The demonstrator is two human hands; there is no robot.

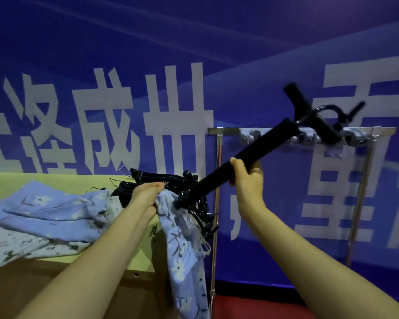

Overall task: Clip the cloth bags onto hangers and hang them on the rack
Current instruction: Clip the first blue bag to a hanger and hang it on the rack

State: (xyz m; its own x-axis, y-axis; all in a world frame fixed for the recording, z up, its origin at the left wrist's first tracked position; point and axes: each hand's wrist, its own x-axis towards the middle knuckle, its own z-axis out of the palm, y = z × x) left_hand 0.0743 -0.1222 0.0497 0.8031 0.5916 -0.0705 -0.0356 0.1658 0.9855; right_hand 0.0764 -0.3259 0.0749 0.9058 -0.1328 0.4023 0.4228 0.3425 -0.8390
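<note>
Your right hand (pixel 245 174) grips the stiff black hanger (pixel 247 155); your left hand (pixel 148 194) pinches the limp cloth bag (pixel 182 245) at its top edge. Hold near the clip.

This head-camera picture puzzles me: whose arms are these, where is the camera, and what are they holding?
No machine here: a person wears the camera on the head, so you look down along their own bare arms. The right hand has its grip around a black clip hanger, held slanted. The left hand pinches a blue flowered cloth bag at the hanger's lower clip; the bag hangs down. On the yellow-green table lie more cloth bags and a heap of black hangers. Behind stands a metal rack, before a blue banner.
</note>
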